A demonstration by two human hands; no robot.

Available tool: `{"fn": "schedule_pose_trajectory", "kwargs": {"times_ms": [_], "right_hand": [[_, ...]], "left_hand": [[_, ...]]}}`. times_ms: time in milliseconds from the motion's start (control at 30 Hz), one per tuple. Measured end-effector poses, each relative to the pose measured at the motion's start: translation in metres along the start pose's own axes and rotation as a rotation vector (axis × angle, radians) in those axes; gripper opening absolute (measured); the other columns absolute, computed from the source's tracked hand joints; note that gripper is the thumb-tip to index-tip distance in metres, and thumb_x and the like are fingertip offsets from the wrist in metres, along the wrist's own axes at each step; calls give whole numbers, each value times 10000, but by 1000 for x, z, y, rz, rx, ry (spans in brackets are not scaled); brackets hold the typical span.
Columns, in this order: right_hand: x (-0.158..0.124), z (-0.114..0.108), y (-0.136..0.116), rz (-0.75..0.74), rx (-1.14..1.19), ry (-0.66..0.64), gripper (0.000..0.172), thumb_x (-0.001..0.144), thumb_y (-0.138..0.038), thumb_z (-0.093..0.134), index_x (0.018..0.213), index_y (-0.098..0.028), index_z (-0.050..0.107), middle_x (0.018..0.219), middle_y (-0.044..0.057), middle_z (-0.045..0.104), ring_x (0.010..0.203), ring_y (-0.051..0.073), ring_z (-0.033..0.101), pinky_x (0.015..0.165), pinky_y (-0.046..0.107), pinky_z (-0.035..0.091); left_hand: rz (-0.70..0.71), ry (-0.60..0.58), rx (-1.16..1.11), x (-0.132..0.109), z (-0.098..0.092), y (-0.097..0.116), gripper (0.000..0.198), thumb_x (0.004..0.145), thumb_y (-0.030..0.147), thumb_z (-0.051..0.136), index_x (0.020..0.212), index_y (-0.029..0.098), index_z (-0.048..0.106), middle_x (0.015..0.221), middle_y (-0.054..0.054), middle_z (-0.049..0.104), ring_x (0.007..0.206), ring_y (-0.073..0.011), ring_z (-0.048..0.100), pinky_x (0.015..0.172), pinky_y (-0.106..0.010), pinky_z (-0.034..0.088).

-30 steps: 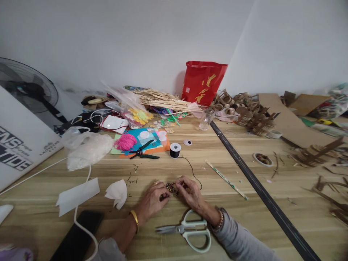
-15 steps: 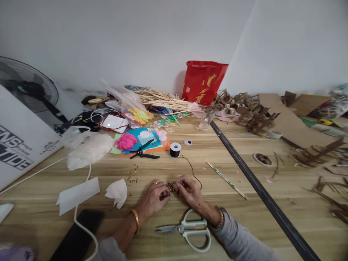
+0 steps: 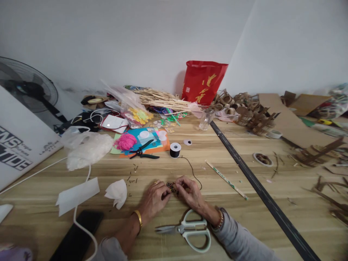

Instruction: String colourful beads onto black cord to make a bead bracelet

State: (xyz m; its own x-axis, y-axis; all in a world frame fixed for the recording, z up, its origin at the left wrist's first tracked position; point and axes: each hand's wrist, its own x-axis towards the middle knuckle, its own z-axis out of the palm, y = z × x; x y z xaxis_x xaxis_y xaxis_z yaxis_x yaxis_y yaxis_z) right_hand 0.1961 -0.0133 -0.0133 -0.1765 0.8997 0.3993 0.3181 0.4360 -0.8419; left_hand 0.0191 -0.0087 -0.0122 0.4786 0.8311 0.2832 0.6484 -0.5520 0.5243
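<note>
Small dark and coloured beads (image 3: 171, 186) lie in a cluster on the table between my hands. My left hand (image 3: 157, 195), a ring on one finger, is pinched at the cluster's left edge. My right hand (image 3: 188, 190) pinches at its right side; what sits between its fingertips is too small to make out. A black cord (image 3: 193, 168) runs from a white spool (image 3: 175, 149) down behind my right hand. White-handled scissors (image 3: 187, 229) lie just below both hands, blades pointing left.
Black-handled pliers (image 3: 144, 150) rest on coloured sheets beside pink yarn (image 3: 125, 141). Left of my hands lie crumpled tissue (image 3: 116, 193), a white cable and a dark phone (image 3: 77, 235). A paper-wrapped stick (image 3: 226, 179) lies to the right, near a long black strip (image 3: 252, 185).
My left hand has shifted slightly right and closer to the beads. My right fingertips have moved a little left over the cluster. Everything else stays in place.
</note>
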Motion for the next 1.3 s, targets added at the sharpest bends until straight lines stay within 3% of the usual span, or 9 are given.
{"fn": "schedule_pose_trajectory", "kwargs": {"times_ms": [200, 333, 467, 900, 1300], "right_hand": [[-1, 1, 4, -12, -13, -36, 208, 904, -308, 504, 768, -171, 583, 622, 8, 579, 556, 122, 521, 507, 211, 419], [-4, 2, 7, -51, -47, -72, 191, 913, -289, 503, 797, -167, 593, 647, 16, 603, 567, 121, 532, 527, 214, 429], [-6, 4, 10, -114, -102, -87, 196, 927, -277, 482, 807, -172, 597, 681, 27, 622, 580, 124, 549, 545, 219, 435], [-6, 2, 8, -181, -123, -158, 168, 925, -237, 469, 818, -175, 583, 722, 43, 624, 621, 136, 572, 580, 224, 444], [-6, 2, 9, -195, -126, -169, 174, 932, -240, 465, 813, -178, 577, 711, 35, 620, 615, 129, 565, 583, 217, 437]], "left_hand": [[-181, 123, -363, 1, -4, -5, 88, 738, 147, 607, 700, 178, 680, 676, -35, 671, 668, -168, 603, 640, -273, 486], [-391, 100, -666, 2, -4, -11, 120, 708, 257, 669, 745, 149, 707, 713, -53, 721, 672, -173, 640, 641, -270, 519], [-437, 69, -828, 3, -1, -17, 210, 645, 327, 742, 729, 137, 709, 704, -57, 729, 670, -180, 650, 653, -283, 531], [-430, 0, -866, 3, -6, -15, 179, 655, 294, 734, 741, 140, 706, 743, -55, 730, 727, -190, 651, 726, -307, 525], [-457, 6, -897, 4, -4, -14, 131, 624, 240, 732, 701, 137, 706, 684, -42, 715, 678, -181, 629, 677, -286, 502]]}}
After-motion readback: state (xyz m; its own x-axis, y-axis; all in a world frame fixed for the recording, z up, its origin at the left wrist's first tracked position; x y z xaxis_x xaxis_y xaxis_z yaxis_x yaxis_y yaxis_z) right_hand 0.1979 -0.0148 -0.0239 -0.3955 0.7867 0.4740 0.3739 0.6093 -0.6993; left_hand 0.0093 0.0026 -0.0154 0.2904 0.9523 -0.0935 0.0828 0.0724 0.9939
